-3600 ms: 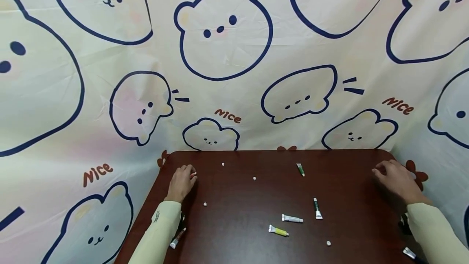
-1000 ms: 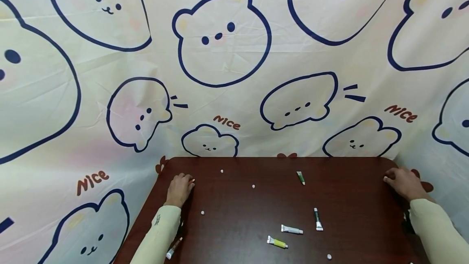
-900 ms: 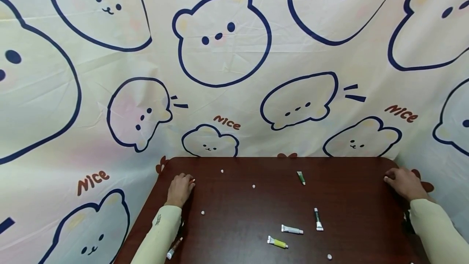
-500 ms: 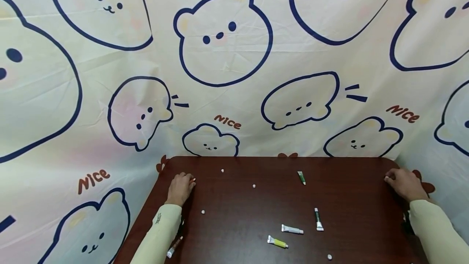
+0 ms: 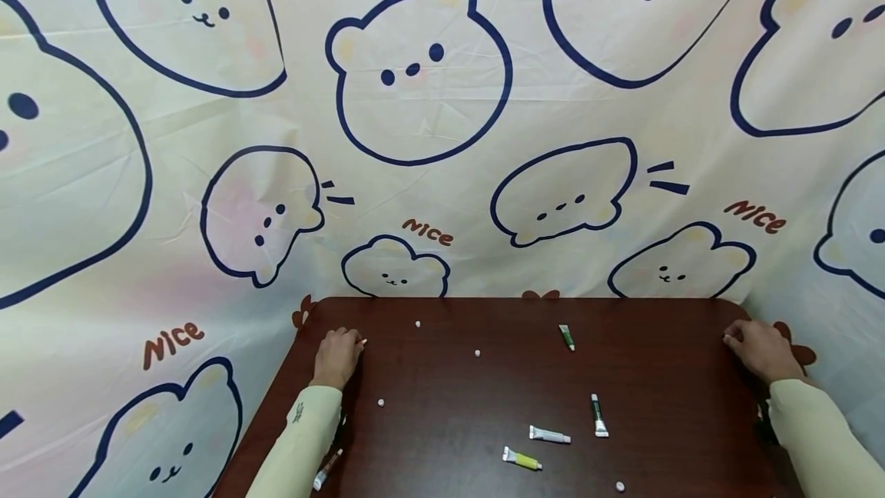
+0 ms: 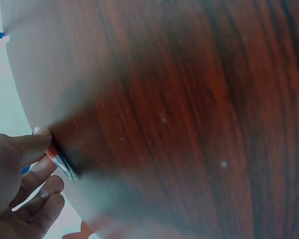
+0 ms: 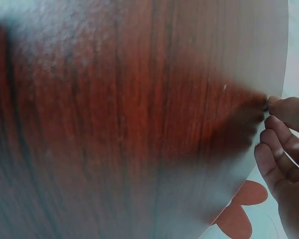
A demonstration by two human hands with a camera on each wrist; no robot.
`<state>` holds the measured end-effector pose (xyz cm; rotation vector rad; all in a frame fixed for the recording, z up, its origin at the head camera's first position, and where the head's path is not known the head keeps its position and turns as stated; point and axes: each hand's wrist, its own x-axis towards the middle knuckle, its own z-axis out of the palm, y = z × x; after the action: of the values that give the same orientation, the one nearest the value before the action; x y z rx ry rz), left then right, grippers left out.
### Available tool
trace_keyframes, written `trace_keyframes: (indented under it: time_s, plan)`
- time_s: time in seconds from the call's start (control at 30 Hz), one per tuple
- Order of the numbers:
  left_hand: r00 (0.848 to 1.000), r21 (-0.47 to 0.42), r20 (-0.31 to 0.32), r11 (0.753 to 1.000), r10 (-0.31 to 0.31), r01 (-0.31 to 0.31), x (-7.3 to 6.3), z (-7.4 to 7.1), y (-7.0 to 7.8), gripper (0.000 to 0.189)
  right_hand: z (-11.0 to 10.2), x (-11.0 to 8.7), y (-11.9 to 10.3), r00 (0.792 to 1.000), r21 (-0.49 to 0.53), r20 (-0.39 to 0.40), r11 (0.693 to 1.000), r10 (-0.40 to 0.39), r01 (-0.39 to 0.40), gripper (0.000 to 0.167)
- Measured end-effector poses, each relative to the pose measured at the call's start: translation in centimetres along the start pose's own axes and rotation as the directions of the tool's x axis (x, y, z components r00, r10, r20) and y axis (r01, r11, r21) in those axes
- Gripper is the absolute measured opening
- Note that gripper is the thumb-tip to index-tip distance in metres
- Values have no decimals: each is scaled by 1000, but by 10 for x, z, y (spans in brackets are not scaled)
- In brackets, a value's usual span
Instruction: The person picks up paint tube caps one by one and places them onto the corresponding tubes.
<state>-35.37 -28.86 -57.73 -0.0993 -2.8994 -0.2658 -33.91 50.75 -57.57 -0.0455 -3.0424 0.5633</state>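
At the table's far left corner my left hand (image 5: 337, 356) pinches a small paint tube (image 6: 59, 158), orange-red with a silvery end, between thumb and fingers. Only a pale tip of that tube shows in the head view. My right hand (image 5: 764, 350) rests at the far right edge, its fingers loosely bent; in the right wrist view nothing shows between thumb and fingers. Between the hands lie a green tube (image 5: 567, 337), a dark green tube (image 5: 598, 415), a silvery white tube (image 5: 549, 435) and a yellow tube (image 5: 522, 459). A brown tube (image 5: 328, 469) lies beside my left sleeve.
Small white caps are scattered on the dark brown table (image 5: 442, 390): one far cap (image 5: 418, 323), a middle cap (image 5: 477, 353), a left cap (image 5: 381, 403) and a near right cap (image 5: 620, 487). A bear-print cloth (image 5: 415, 121) hangs behind and around the table.
Since the oldest frame the head view has tilted up, and a tube near my right sleeve has left view. My right hand has shifted slightly right. Over the last second, both hands stay nearly still.
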Motion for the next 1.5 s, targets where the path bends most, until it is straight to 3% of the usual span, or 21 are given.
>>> trace_keyframes:
  time_s: [0.27, 0.83, 1.27, 1.5]
  plan:
    - [1000, 2, 14, 1000, -6, 6, -1, 0, -1, 10, 1, -2, -3, 1000, -7, 9, 1000, -19, 19, 13]
    - [998, -43, -38, 998, 52, -53, -2, -11, 9, 13, -13, -5, -15, 999, 2, 28, 1000, -27, 27, 13]
    - [995, -88, -21, 992, 93, -94, -2, -21, 25, 9, -14, -13, -20, 1000, 31, -23, 999, -15, 15, 17]
    - [995, -97, -25, 990, 100, -102, -9, -21, 30, 9, -13, -17, -24, 998, 41, -51, 998, -36, 38, 17]
